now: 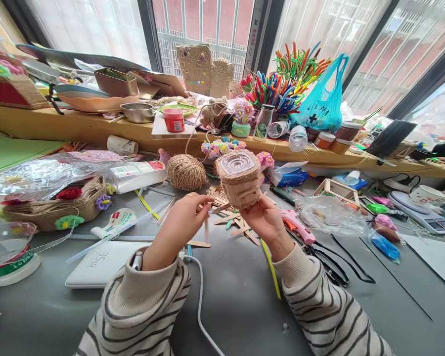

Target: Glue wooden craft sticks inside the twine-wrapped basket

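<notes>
My right hand (269, 222) is closed round the lower side of a small clear plastic container (241, 190), tilted towards me. Short pieces of wooden craft stick cover its wall, and jute twine winds round it below the clear ringed end facing up. Just left of it, my left hand (185, 222) is in a pinch, with a thin wooden craft stick (206, 231) pointing down from its fingers. Loose craft sticks (246, 232) lie scattered under both hands. Behind the left hand sits a ball of jute twine (186, 172).
A pink glue gun (298, 227) with a black cable lies right of my right hand. A white power bank (100, 264) and white cable (200, 301) are near my left forearm. A twine-wrapped basket (55, 212) stands left. The crowded shelf (144, 133) runs along the window.
</notes>
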Demonstrator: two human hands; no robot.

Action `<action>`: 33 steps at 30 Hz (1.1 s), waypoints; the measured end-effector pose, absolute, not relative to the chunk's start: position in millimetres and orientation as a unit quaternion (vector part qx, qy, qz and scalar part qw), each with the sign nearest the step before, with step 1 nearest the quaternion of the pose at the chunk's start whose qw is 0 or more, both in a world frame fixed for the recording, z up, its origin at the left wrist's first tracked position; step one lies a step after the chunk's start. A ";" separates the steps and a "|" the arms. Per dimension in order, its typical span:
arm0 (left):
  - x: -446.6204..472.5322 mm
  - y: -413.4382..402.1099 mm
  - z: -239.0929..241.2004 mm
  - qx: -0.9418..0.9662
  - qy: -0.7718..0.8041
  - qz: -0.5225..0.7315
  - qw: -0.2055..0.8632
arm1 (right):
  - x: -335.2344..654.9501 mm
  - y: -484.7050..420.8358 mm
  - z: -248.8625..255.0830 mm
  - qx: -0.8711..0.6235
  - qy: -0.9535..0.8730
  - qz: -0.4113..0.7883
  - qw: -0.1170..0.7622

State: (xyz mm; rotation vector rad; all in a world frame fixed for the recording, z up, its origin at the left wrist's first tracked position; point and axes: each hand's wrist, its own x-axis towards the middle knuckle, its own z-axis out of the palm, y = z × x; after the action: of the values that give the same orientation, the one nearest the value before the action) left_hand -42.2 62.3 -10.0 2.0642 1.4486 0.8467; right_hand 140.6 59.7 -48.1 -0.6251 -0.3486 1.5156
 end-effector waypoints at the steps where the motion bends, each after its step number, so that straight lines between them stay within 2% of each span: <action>1: -39.7 63.0 -12.2 0.764 0.522 0.301 0.232 | 139.9 59.0 -48.6 -0.279 -0.162 0.671 0.668; 8: -35.5 61.1 -12.4 0.822 0.467 0.239 0.222 | 139.2 59.7 -53.9 -0.311 -0.264 0.643 0.648; 14: -53.2 61.2 -5.5 0.791 0.535 0.246 0.167 | 175.5 44.5 -38.2 -0.352 -0.461 0.548 0.603; 16: -60.2 58.6 0.9 0.767 0.565 0.262 0.153 | 193.5 31.0 -25.3 -0.376 -0.551 0.509 0.544; 19: -65.3 50.2 12.3 0.740 0.589 0.292 0.145 | 208.2 10.5 -4.4 -0.397 -0.695 0.442 0.403; 24: -58.7 28.3 24.1 0.715 0.539 0.400 0.197 | 194.7 -11.4 9.2 -0.367 -0.855 0.311 0.194; 29: -47.2 7.4 31.0 0.735 0.440 0.462 0.230 | 184.5 -30.5 0.0 -0.317 -0.927 0.183 0.082; 33: -38.3 -3.2 34.9 0.712 0.385 0.516 0.281 | 186.2 -41.3 -4.5 -0.296 -0.949 0.089 0.070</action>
State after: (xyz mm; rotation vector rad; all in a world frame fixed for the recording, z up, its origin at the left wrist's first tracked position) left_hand -38.3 -3.2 34.9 1.9080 1.0331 1.3819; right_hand 186.2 -41.3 -4.5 -0.8899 -2.8533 0.2666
